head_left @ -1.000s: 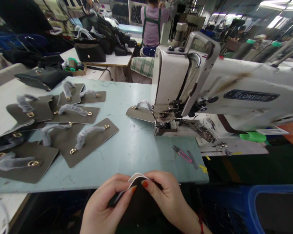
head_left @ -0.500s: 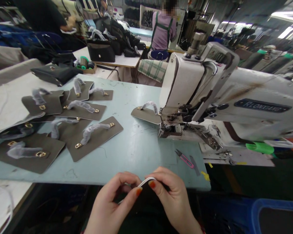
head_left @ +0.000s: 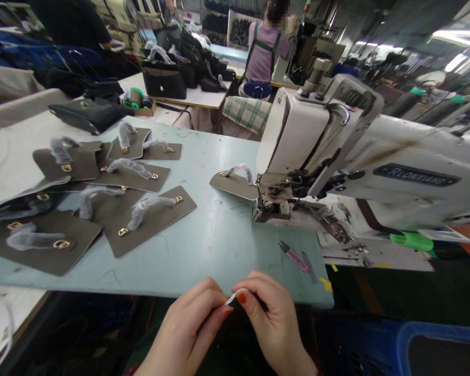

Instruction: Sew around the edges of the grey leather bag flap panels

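Note:
Between my fingertips, just off the table's front edge, is a thin piece with a pale edge; most of it is hidden, so its kind does not show. My left hand pinches it from the left, thumb against fingers. From the right, my right hand grips it between thumb and bent forefinger. Beyond my hands stands a white sewing machine. A grey-brown bag flap with a plastic-wrapped handle lies beside its needle area. Pink-handled thread snips rest on the table, right of my hands.
Several grey-brown flaps with wrapped handles, one of them here, cover the left of the pale blue table. A blue bin is at lower right. Black bags lie on a table behind, where a person in purple is.
My left fingers have closed further over the thin piece, and less of its pale edge shows. The person in purple has raised an arm. My view has shifted slightly.

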A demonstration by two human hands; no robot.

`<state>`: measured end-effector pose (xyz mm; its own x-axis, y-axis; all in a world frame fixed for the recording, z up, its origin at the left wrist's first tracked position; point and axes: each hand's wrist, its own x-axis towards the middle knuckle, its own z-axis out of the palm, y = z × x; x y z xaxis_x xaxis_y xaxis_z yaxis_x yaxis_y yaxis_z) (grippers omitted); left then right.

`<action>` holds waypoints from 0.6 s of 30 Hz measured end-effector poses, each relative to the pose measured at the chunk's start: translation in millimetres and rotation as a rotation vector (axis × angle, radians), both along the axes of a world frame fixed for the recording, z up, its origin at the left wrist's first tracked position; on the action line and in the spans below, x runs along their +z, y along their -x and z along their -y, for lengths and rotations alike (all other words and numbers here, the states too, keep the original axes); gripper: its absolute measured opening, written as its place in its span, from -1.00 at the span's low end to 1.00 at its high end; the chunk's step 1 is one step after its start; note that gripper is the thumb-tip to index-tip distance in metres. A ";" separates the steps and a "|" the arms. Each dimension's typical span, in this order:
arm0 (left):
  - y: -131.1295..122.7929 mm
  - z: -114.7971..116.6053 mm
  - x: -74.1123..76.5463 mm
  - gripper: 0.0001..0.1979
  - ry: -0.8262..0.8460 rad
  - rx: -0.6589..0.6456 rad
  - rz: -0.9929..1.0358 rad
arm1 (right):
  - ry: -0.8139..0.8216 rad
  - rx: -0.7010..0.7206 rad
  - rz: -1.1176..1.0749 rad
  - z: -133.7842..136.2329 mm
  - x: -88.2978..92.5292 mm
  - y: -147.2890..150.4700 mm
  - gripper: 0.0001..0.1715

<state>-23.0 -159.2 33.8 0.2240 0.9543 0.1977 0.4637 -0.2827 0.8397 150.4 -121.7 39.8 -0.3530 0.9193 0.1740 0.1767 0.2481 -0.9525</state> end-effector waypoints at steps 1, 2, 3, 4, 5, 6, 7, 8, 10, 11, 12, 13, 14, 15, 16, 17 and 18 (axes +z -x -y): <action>0.5 0.2 -1.1 -0.85 0.007 -0.017 -0.034 | -0.018 0.005 0.015 0.2 -0.9 0.4 -0.77; 1.1 0.0 -2.0 -0.84 0.026 -0.034 -0.066 | -0.033 0.005 0.027 0.5 -1.8 1.0 -0.75; 1.6 -0.4 -2.6 -0.81 0.050 -0.051 -0.090 | -0.045 -0.001 0.034 0.8 -2.5 1.6 -0.73; 1.9 -1.1 -3.0 -0.77 0.076 -0.062 -0.104 | -0.052 -0.011 0.036 0.9 -3.0 2.4 -0.73; 1.9 -1.8 -3.1 -0.75 0.093 -0.066 -0.111 | -0.053 -0.019 0.035 0.8 -3.2 3.1 -0.73; 1.5 -2.3 -3.0 -0.72 0.097 -0.063 -0.110 | -0.047 -0.020 0.031 0.3 -3.1 3.8 -0.73; 1.0 -2.7 -2.7 -0.72 0.086 -0.057 -0.105 | -0.033 -0.017 0.026 -0.5 -2.7 4.3 -0.72; 0.5 -2.7 -2.1 -0.72 0.064 -0.051 -0.097 | -0.015 -0.007 0.023 -1.6 -2.2 4.5 -0.71; 0.7 -2.3 -0.2 -0.75 0.014 -0.048 -0.087 | 0.023 0.028 0.040 -4.6 -1.8 3.6 -0.66; 2.2 -2.1 1.1 -0.77 -0.004 -0.047 -0.087 | 0.036 0.046 0.057 -6.3 -2.6 2.3 -0.62; 4.9 -2.2 2.7 -0.78 -0.017 -0.038 -0.091 | 0.039 0.064 0.074 -8.0 -4.5 0.3 -0.59; 9.1 -2.7 4.8 -0.79 -0.028 -0.022 -0.099 | 0.035 0.079 0.090 -9.7 -8.0 -2.5 -0.55; 15.0 -3.6 7.4 -0.79 -0.034 0.004 -0.109 | 0.027 0.091 0.104 -11.4 -13.2 -6.0 -0.51; 22.3 -4.6 10.7 -0.79 -0.044 0.036 -0.118 | 0.016 0.098 0.119 -13.2 -20.4 -10.3 -0.48; 30.8 -5.6 14.8 -0.80 -0.065 0.076 -0.122 | 0.005 0.103 0.135 -15.1 -29.3 -15.4 -0.45; 39.9 -6.2 19.8 -0.82 -0.092 0.141 -0.119 | -0.004 0.108 0.158 -17.1 -39.5 -21.0 -0.42; 48.9 -6.1 25.8 -0.86 -0.122 0.221 -0.114 | -0.012 0.108 0.187 -19.3 -50.1 -26.9 -0.40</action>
<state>-71.9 -153.0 59.6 0.0401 0.9534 0.2992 0.6150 -0.2595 0.7446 177.3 -102.4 -10.3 -0.4765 0.8727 0.1067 0.3219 0.2861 -0.9025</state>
